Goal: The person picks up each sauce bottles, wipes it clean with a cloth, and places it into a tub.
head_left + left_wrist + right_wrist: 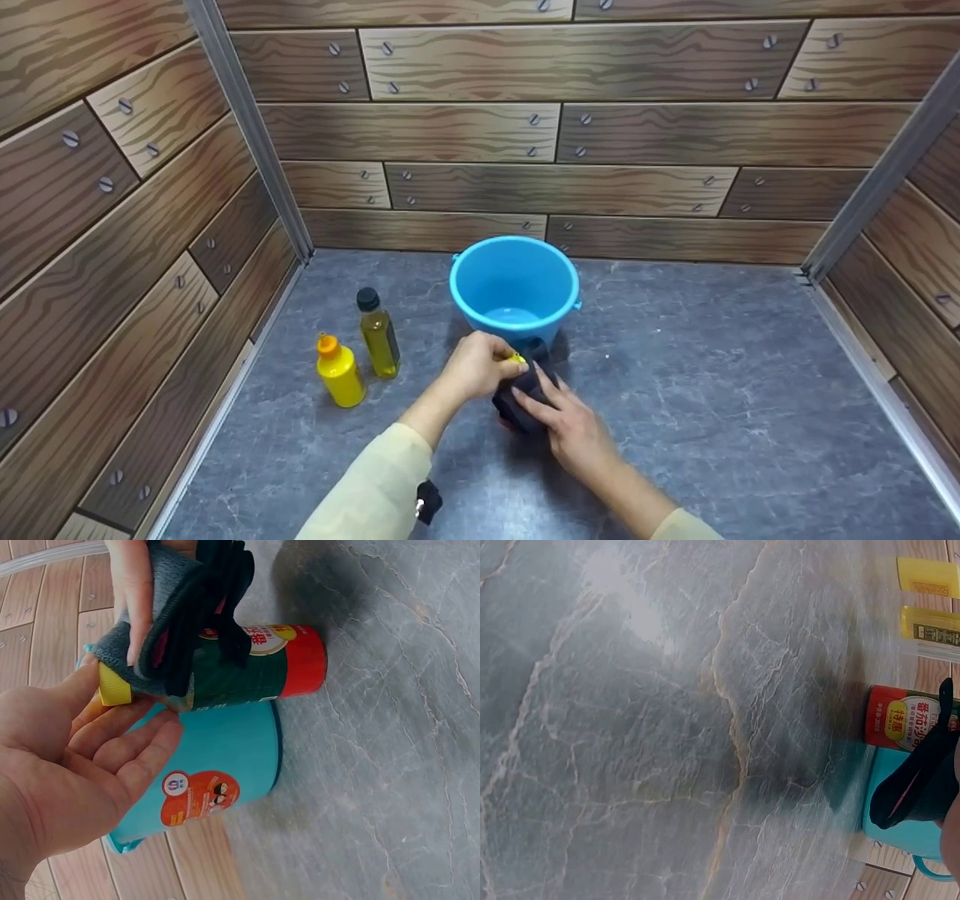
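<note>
A: What's at the far left of the table (750, 412)?
B: A yellow bottle (343, 379) with an orange top, standing upright. Just beside it, a bit to the right and farther back, is an oil bottle (381, 345) with a black cap.
A: And after that?
B: The left hand (478, 366), coming out of a pale sleeve. Its thumb and fingers pinch a yellow cap (115, 686).
A: What's the cap on?
B: The top of a sauce bottle (266, 675), with a green middle and a red bottom. It's between the two hands, standing on the table right in front of the bucket, on the person's side.
A: I can hardly see it from the head view.
B: A dark folded cloth (517, 409) covers its upper part. The wrist views show the label and the red end poking out below.
A: Where's the blue bucket (487, 277), then?
B: Behind the sauce bottle and both hands, near the back wall.
A: And the right hand (577, 431)?
B: Rightmost. It holds the cloth against the bottle, fingers slightly apart over the fabric. I can't tell how tightly.
</note>
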